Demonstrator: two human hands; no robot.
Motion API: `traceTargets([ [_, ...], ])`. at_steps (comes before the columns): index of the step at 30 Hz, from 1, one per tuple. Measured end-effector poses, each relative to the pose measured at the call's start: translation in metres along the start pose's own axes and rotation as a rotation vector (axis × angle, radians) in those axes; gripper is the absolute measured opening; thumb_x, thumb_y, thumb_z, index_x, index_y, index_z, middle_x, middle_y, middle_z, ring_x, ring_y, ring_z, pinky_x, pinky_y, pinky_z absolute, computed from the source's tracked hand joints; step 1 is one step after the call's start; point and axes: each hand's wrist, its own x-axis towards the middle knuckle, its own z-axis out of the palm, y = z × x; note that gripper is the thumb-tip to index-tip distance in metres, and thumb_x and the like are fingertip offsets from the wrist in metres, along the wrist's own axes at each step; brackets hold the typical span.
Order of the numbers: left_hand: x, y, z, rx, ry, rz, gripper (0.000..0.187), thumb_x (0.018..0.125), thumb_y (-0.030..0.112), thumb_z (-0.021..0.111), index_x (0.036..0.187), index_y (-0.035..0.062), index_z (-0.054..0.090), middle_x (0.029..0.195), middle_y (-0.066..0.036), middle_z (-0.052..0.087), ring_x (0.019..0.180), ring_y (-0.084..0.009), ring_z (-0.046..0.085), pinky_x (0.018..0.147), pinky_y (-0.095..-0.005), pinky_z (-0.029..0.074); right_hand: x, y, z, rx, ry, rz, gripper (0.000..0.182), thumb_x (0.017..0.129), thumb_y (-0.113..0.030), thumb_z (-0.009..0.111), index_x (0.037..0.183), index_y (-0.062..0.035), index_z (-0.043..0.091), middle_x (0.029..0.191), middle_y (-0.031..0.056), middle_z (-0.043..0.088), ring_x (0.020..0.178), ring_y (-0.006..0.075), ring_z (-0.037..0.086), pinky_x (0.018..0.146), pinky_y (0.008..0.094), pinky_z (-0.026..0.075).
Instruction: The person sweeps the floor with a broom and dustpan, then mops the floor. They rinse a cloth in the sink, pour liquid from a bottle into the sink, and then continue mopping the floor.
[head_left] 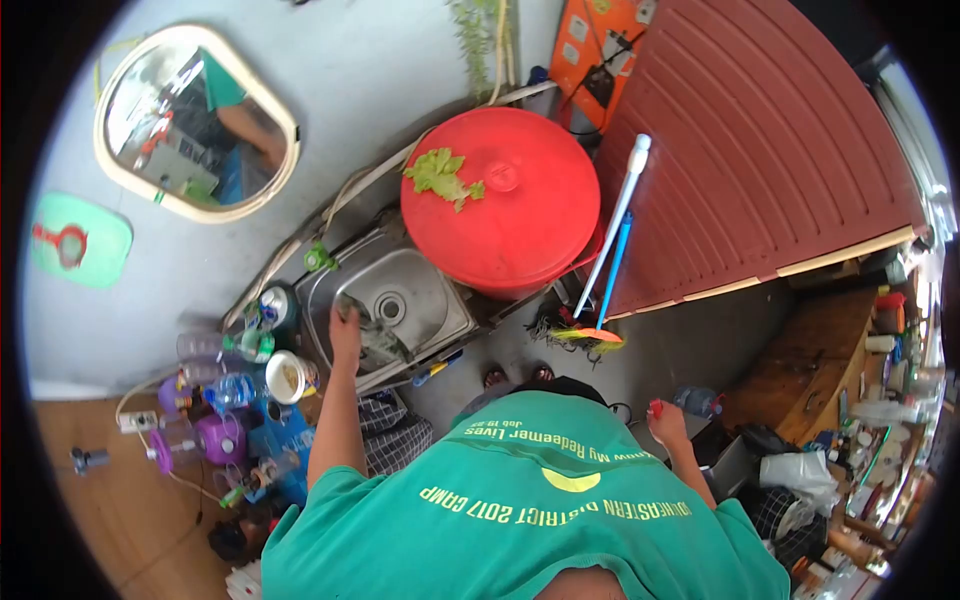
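My left hand reaches down into the steel sink, its fingers closed round a see-through bottle that lies tilted towards the sink's near side. The drain shows just beyond it, and a green tap sits at the sink's far left corner. Out to my right side, my right hand is closed on a small red cap. A bluish clear jug with a red part stands close past that hand.
A red lidded drum bears a lettuce leaf. Broom and mop handles lean by a maroon panel. Bottles and a white tub crowd the left. A mirror hangs on the wall; a wooden cabinet stands right.
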Motion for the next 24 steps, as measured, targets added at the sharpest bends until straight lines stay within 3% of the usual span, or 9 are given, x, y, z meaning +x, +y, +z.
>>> traceTargets([
  [1, 0.007, -0.024, 0.011, 0.311, -0.086, 0.137, 0.061, 0.090, 0.026, 0.063, 0.139, -0.0024, 0.041, 0.131, -0.022, 0.055, 0.123, -0.0362, 0.053, 0.102, -0.0416, 0.041, -0.013, 0.008, 0.007, 0.012, 0.018, 0.028, 0.021, 0.083, -0.019, 0.063, 0.097, -0.0039, 0.066, 0.091, 0.0229, 0.067, 0.088, 0.0439, 0.063, 0.079, 0.0510, 0.051],
  [3, -0.005, -0.040, 0.036, 0.576, -0.278, 0.101, 0.077, 0.084, 0.026, 0.066, 0.146, -0.0031, 0.030, 0.142, -0.028, 0.042, 0.131, -0.0434, 0.043, 0.106, -0.0444, 0.038, -0.036, 0.033, 0.028, 0.062, 0.060, 0.141, 0.019, 0.083, -0.020, 0.061, 0.093, -0.0039, 0.065, 0.089, 0.0233, 0.067, 0.088, 0.0438, 0.063, 0.079, 0.0516, 0.050],
  [8, -0.040, -0.030, 0.109, 0.780, -0.732, 0.464, 0.076, 0.080, 0.022, 0.067, 0.143, -0.0016, 0.032, 0.144, -0.028, 0.040, 0.128, -0.0431, 0.045, 0.105, -0.0471, 0.040, -0.072, 0.083, 0.055, 0.169, 0.165, 0.258, 0.017, 0.081, -0.021, 0.060, 0.082, -0.0041, 0.063, 0.085, 0.0220, 0.066, 0.084, 0.0429, 0.063, 0.073, 0.0512, 0.049],
  [11, -0.081, 0.017, 0.151, 0.757, -0.918, 0.399, 0.072, 0.082, 0.024, 0.065, 0.143, 0.0034, 0.034, 0.125, -0.029, 0.057, 0.114, -0.0476, 0.055, 0.097, -0.0501, 0.046, -0.076, 0.095, 0.046, 0.250, 0.359, 0.381, 0.018, 0.081, -0.021, 0.060, 0.081, -0.0033, 0.062, 0.085, 0.0223, 0.066, 0.083, 0.0429, 0.063, 0.073, 0.0515, 0.050],
  [12, -0.089, 0.005, 0.162, 0.652, -0.907, 0.552, 0.067, 0.084, 0.027, 0.064, 0.141, 0.0062, 0.038, 0.113, -0.029, 0.062, 0.104, -0.0474, 0.060, 0.089, -0.0533, 0.048, -0.079, 0.095, 0.032, 0.299, 0.424, 0.399, 0.018, 0.082, -0.021, 0.061, 0.082, -0.0031, 0.063, 0.086, 0.0219, 0.067, 0.084, 0.0421, 0.064, 0.074, 0.0505, 0.050],
  [13, -0.090, 0.010, 0.169, 0.660, -0.935, 0.599, 0.067, 0.084, 0.027, 0.064, 0.141, 0.0062, 0.038, 0.113, -0.029, 0.062, 0.104, -0.0474, 0.060, 0.089, -0.0533, 0.048, -0.080, 0.099, 0.017, 0.337, 0.487, 0.410, 0.017, 0.082, -0.020, 0.062, 0.084, -0.0029, 0.064, 0.086, 0.0215, 0.068, 0.084, 0.0413, 0.064, 0.075, 0.0495, 0.051],
  [16, -0.102, 0.042, 0.222, 0.785, -1.302, 0.533, 0.059, 0.085, 0.030, 0.062, 0.137, 0.0076, 0.045, 0.113, -0.029, 0.062, 0.101, -0.0448, 0.062, 0.085, -0.0525, 0.049, -0.074, 0.128, -0.029, 0.494, 0.546, 0.419, 0.014, 0.082, -0.013, 0.063, 0.092, -0.0035, 0.066, 0.089, 0.0178, 0.070, 0.086, 0.0354, 0.067, 0.077, 0.0433, 0.053],
  [20, -0.136, 0.088, 0.317, 0.905, -1.329, 0.549, 0.058, 0.085, 0.030, 0.062, 0.136, 0.0076, 0.045, 0.113, -0.029, 0.062, 0.101, -0.0446, 0.062, 0.085, -0.0523, 0.049, -0.066, 0.176, -0.109, 0.676, 0.667, 0.215, 0.018, 0.083, 0.000, 0.061, 0.100, -0.0031, 0.064, 0.091, 0.0113, 0.071, 0.091, 0.0246, 0.069, 0.081, 0.0335, 0.053],
  [24, -0.179, 0.137, 0.412, 0.941, -1.313, 0.581, 0.057, 0.085, 0.030, 0.062, 0.136, 0.0076, 0.046, 0.113, -0.029, 0.062, 0.101, -0.0445, 0.062, 0.085, -0.0521, 0.049, -0.058, 0.224, -0.188, 0.808, 0.754, 0.081, 0.021, 0.083, 0.006, 0.055, 0.100, -0.0023, 0.064, 0.093, 0.0103, 0.070, 0.092, 0.0224, 0.069, 0.083, 0.0329, 0.054],
])
